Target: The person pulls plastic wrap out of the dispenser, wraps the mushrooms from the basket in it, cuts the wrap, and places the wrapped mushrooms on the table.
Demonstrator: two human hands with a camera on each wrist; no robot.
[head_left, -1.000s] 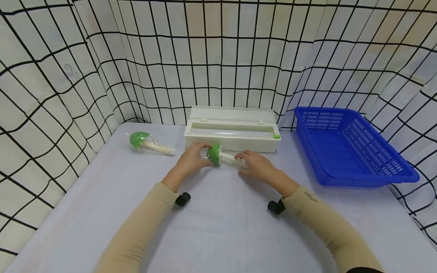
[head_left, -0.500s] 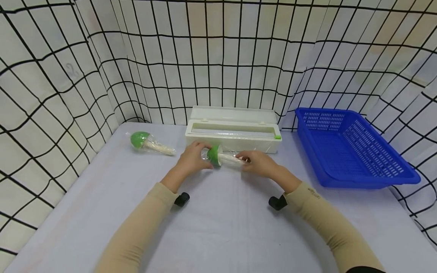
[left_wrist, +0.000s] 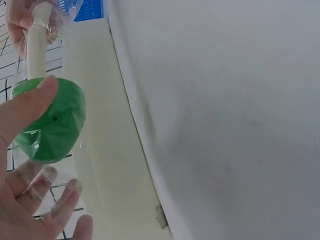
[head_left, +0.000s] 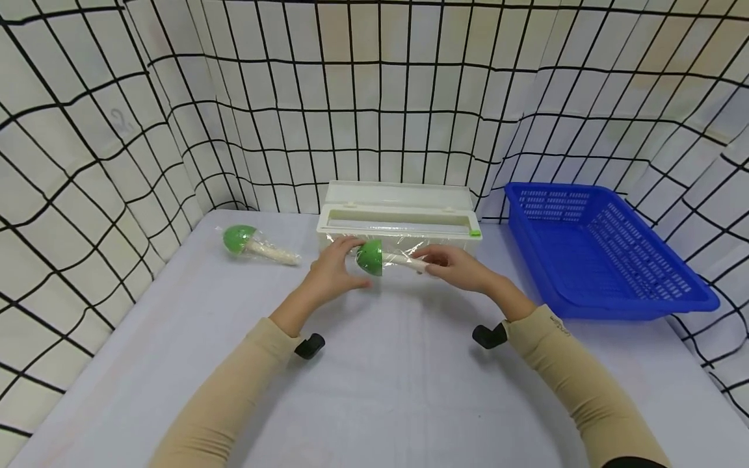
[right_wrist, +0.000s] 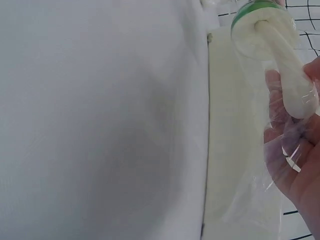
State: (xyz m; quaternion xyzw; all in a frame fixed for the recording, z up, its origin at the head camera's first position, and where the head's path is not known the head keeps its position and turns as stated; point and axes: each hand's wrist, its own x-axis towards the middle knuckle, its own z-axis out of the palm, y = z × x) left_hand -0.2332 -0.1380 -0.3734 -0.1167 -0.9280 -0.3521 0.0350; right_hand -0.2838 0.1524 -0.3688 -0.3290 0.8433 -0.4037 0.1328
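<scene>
A toy mushroom (head_left: 370,258) with a green cap and a white stem is held level in front of the white cling film box, clear film around it. My right hand (head_left: 456,265) pinches the end of the stem through the film, seen closer in the right wrist view, where the stem (right_wrist: 285,60) meets the thumb. Around the cap (left_wrist: 55,120) my left hand (head_left: 335,270) spreads its thumb and fingers. In the left wrist view the thumb overlaps the cap; whether it presses there I cannot tell. Film covers some left fingertips.
Behind the hands stands the cling film box (head_left: 404,240), lid up, roll inside. A film-wrapped green mushroom (head_left: 238,239) lies to the left on the white tablecloth (head_left: 374,390). A blue basket (head_left: 603,260) is at the right. Black wire mesh (head_left: 380,110) encloses the back and sides.
The mushroom has risen off the table and its cap has turned slightly. My right hand has shifted right and up with the stem; my left fingers have opened wider around the cap.
</scene>
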